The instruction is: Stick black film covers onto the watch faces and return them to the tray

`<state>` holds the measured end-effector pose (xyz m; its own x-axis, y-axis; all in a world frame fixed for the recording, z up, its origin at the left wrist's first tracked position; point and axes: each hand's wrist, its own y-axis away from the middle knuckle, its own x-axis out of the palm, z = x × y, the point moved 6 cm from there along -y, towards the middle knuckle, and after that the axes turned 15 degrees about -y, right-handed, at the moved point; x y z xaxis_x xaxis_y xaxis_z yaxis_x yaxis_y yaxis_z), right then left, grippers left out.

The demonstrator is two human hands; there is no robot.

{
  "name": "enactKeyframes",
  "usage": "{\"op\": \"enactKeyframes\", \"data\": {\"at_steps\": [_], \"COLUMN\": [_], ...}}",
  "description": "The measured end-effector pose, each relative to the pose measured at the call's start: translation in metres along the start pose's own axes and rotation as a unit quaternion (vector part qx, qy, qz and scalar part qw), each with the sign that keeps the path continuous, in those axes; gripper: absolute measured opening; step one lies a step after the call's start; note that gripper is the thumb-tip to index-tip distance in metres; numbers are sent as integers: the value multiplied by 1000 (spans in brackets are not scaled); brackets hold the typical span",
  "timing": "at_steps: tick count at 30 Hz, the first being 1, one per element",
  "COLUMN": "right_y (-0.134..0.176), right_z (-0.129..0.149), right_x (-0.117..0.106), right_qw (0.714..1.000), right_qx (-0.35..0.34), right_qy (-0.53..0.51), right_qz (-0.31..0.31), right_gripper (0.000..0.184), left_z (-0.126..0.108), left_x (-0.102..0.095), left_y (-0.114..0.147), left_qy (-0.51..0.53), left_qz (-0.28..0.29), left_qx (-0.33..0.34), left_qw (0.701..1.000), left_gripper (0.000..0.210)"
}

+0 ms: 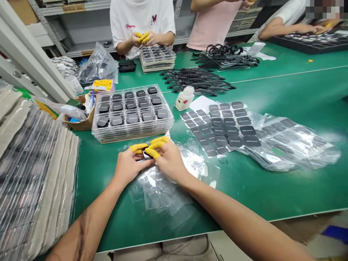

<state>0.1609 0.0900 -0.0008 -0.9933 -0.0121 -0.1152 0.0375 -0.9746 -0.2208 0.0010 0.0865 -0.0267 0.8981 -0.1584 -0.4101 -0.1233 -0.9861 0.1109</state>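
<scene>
Both hands meet over the green table, with yellow finger cots on several fingertips. My left hand (pixel 129 163) is closed around a small dark piece with a shiny edge (pixel 147 155). My right hand (pixel 167 157) pinches the same piece from the other side, its fingers covering most of it. Crumpled clear plastic film (pixel 165 192) lies on the table under my hands. Just beyond them stands a stack of clear trays (pixel 133 132) with square dark pieces in the compartments. To the right lie sheets of dark rounded-square stickers (pixel 231 127).
A small white bottle (pixel 185 98) stands behind the sticker sheets. Black straps (pixel 195 81) lie farther back. A tall stack of packed trays (pixel 35 174) rises at the left, near a cardboard box (pixel 84 123) of supplies. Co-workers (pixel 143 25) work across the table (pixel 285 195).
</scene>
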Motion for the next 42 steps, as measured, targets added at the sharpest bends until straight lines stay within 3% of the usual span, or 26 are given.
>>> {"op": "enactKeyframes", "data": {"at_steps": [3, 6, 8, 11, 13, 15, 17, 19, 22, 24, 26, 27, 29, 31, 35, 38, 40, 42], "right_y": [-11, -30, -40, -46, -47, -46, -46, -48, -41, -29, -14, -9, -5, -6, -10, -18, -18, -13], "right_z": [2, 0, -8, -11, -9, -11, -16, -16, 5, 20, 25, 25, 21, 15, 7, 15, 28, 38], "right_x": [-12, -51, -85, -125, -117, -94, -79, -82, -88, -69, -37, -24, -12, -10, -9, -33, -46, -46], "right_qw": [999, 994, 981, 915, 910, 931, 941, 945, 952, 958, 951, 947, 952, 961, 960, 950, 940, 947], "right_qx": [7, 51, 101, 113, 44, -25, -42, -44, -121, -179, -199, -195, -178, -166, -155, -146, -172, -207], "right_qy": [-21, -31, 121, 386, 411, 348, 300, 305, 281, 218, 175, 176, 189, 178, 170, 275, 293, 245], "right_qz": [40, 97, 111, 32, 39, 109, 153, 111, 6, 49, 158, 185, 161, 135, 159, 21, -30, 28], "right_gripper": [8, 11, 8, 12, 19, 19, 13, 8, 11, 18, 21, 22, 24, 22, 20, 18, 18, 23], "left_z": [-5, -10, -12, -12, -11, -9, -6, -3, 1, 2, 1, 0, 0, 0, -3, -5, -13, -26], "left_x": [-1, -3, -3, -4, -3, -2, -1, 0, 1, 1, 2, 2, 2, 2, 2, -2, -7, -9], "left_y": [1, 2, 3, 4, 4, 3, 2, 0, -1, -2, -2, -2, -1, 0, 1, 3, 7, 12], "left_qy": [7, 15, 13, 5, 10, 21, 35, 41, 29, 21, 18, 18, 20, 23, 30, 18, -43, -136], "left_qz": [7, 17, 29, 40, 44, 48, 50, 51, 43, 34, 26, 24, 22, 21, 15, -17, -54, -77], "left_qx": [-8, -30, -42, -49, -47, -39, -33, -31, -22, -9, 10, 17, 17, 6, 6, 12, 66, 161], "left_qw": [1000, 999, 999, 998, 998, 998, 998, 997, 998, 999, 999, 999, 999, 999, 999, 1000, 995, 975], "left_gripper": [67, 67, 67, 66, 67, 67, 68, 69, 69, 68, 63, 59, 52, 50, 55, 58, 56, 45]}}
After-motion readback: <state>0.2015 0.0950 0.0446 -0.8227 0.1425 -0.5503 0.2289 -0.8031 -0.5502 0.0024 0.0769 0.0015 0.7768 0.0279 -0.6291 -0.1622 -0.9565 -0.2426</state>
